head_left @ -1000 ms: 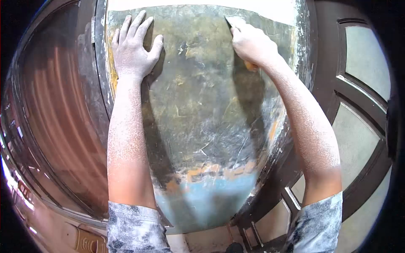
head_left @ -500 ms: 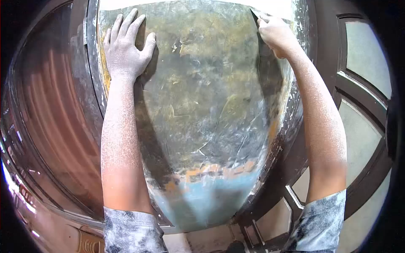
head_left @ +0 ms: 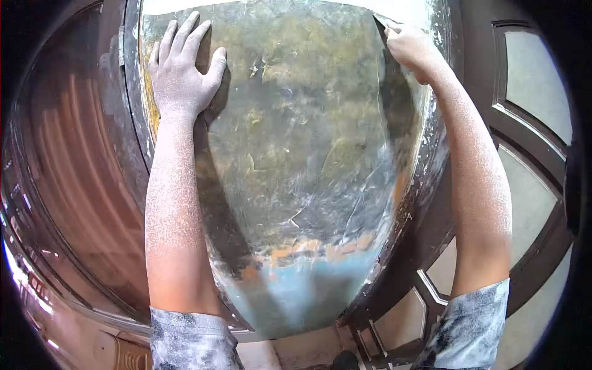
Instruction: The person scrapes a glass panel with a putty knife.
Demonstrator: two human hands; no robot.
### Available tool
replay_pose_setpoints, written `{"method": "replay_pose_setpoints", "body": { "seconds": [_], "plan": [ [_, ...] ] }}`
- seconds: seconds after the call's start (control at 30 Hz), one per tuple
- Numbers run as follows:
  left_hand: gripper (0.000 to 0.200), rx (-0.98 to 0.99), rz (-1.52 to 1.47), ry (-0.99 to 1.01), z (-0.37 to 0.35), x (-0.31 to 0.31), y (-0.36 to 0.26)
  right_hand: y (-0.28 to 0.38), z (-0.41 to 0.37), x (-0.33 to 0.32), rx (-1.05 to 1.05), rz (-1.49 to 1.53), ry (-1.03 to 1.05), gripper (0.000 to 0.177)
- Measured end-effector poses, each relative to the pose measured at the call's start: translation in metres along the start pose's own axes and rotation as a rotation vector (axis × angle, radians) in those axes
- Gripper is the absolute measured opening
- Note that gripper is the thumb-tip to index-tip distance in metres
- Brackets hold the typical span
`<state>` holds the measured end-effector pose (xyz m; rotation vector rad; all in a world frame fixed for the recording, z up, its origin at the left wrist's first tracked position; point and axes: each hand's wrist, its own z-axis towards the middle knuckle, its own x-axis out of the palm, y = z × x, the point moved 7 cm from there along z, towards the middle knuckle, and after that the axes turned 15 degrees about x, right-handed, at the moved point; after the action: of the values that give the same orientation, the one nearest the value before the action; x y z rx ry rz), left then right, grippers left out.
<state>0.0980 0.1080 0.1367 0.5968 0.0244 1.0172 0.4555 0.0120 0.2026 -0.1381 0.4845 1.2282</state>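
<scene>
A tall panel (head_left: 296, 123), mottled olive, grey and brown, fills the middle of the head view, with a pale blue band at its lower end. White surface (head_left: 259, 2) shows along its top edge. On the panel's upper left my left hand (head_left: 186, 71) lies with its fingers spread, holding nothing. At the upper right, my right hand (head_left: 412, 49) is closed around a thin, pointed tool (head_left: 380, 20), whose tip touches the panel near the white edge. Most of the tool is hidden in the fist. White dust coats both hands and forearms.
Dark frame strips with chipped white paint (head_left: 422, 154) border the panel. A brown door with pale panes (head_left: 536, 80) stands at the right. Reddish-brown folds (head_left: 80, 160) show behind a dark frame at the left. Part of a carved wooden piece (head_left: 131, 354) is at the lower left.
My right hand and the tool have moved slightly to the right along the panel's top edge. My left hand stays in nearly the same place, still spread.
</scene>
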Motion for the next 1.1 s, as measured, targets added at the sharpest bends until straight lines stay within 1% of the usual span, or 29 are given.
{"method": "replay_pose_setpoints", "body": {
  "seconds": [0.07,0.1,0.13,0.2,0.23,0.27,0.33,0.37,0.4,0.47,0.5,0.53,0.6,0.63,0.67,0.73,0.77,0.8,0.87,0.9,1.0,1.03,1.07,1.1],
  "plan": [
    [0.05,0.001,0.001,-0.008,0.001,-0.001,0.001,-0.021,0.012,0.007,0.172,0.326,0.095,0.036],
    [0.05,0.006,-0.001,-0.011,0.001,-0.002,0.0,-0.022,0.011,0.008,0.32,0.225,0.153,0.036],
    [0.05,0.004,-0.005,-0.007,0.0,-0.002,-0.001,-0.034,0.017,0.018,0.322,0.222,0.158,0.036],
    [0.049,0.022,0.066,0.025,0.002,-0.004,-0.005,-0.014,0.012,0.01,-0.146,0.099,-0.06,0.036],
    [0.049,0.029,0.076,0.027,0.002,-0.004,-0.005,-0.031,0.02,0.021,0.039,0.12,0.094,0.036],
    [0.049,0.026,0.076,0.026,0.001,-0.003,-0.004,-0.042,0.025,0.032,0.037,0.118,0.094,0.036],
    [0.049,0.033,0.041,0.021,0.001,-0.002,-0.002,-0.047,0.024,0.031,-0.44,0.186,-0.41,0.037],
    [0.05,0.034,0.054,0.026,0.002,-0.003,-0.003,-0.039,0.035,0.028,0.011,0.092,0.048,0.038],
    [0.05,0.037,0.056,0.03,0.002,-0.002,-0.002,-0.027,0.023,0.02,0.012,0.096,0.051,0.038],
    [0.049,0.013,0.009,0.003,0.0,0.0,0.0,-0.023,0.005,0.003,0.109,0.276,-0.088,0.039],
    [0.049,0.013,0.007,0.002,0.0,0.0,0.0,-0.023,0.011,0.003,0.064,0.236,-0.097,0.038],
    [0.05,0.009,0.011,0.005,-0.001,0.0,-0.001,-0.025,0.013,-0.002,0.064,0.233,-0.099,0.038],
    [0.05,0.003,0.016,0.001,0.001,-0.002,0.0,-0.014,0.003,-0.014,0.308,0.207,0.249,0.036],
    [0.05,0.01,0.034,0.021,0.002,-0.002,-0.002,-0.02,0.001,-0.008,0.377,0.226,0.246,0.035],
    [0.05,0.016,0.051,0.042,0.002,-0.002,-0.004,-0.028,0.002,0.002,0.383,0.218,0.252,0.035],
    [0.05,0.024,0.032,0.023,0.001,-0.003,-0.004,-0.025,0.009,0.003,0.06,0.26,0.045,0.035],
    [0.05,0.024,0.038,0.025,0.001,-0.003,-0.004,-0.018,0.005,-0.003,0.058,0.358,0.01,0.037],
    [0.05,0.025,0.045,0.024,0.001,-0.002,-0.003,-0.012,0.005,-0.009,0.056,0.357,0.007,0.037],
    [0.05,0.022,0.043,0.02,0.002,-0.003,-0.003,-0.017,0.006,-0.005,0.285,0.162,0.205,0.041],
    [0.05,0.021,0.036,0.021,0.002,-0.004,-0.004,-0.015,0.005,-0.006,0.194,0.177,0.12,0.041],
    [0.049,0.014,0.037,0.042,0.001,-0.003,-0.007,-0.014,-0.002,-0.008,0.18,0.256,0.122,0.039],
    [0.049,0.016,0.039,0.048,0.001,-0.003,-0.007,-0.016,-0.002,-0.007,0.264,0.287,0.135,0.036],
    [0.049,0.018,0.044,0.052,0.002,-0.002,-0.006,-0.014,0.0,-0.008,0.259,0.293,0.129,0.036],
    [0.049,0.025,0.051,0.05,0.003,-0.002,-0.007,-0.007,0.001,-0.008,0.15,0.202,0.094,0.035]
  ]
}}
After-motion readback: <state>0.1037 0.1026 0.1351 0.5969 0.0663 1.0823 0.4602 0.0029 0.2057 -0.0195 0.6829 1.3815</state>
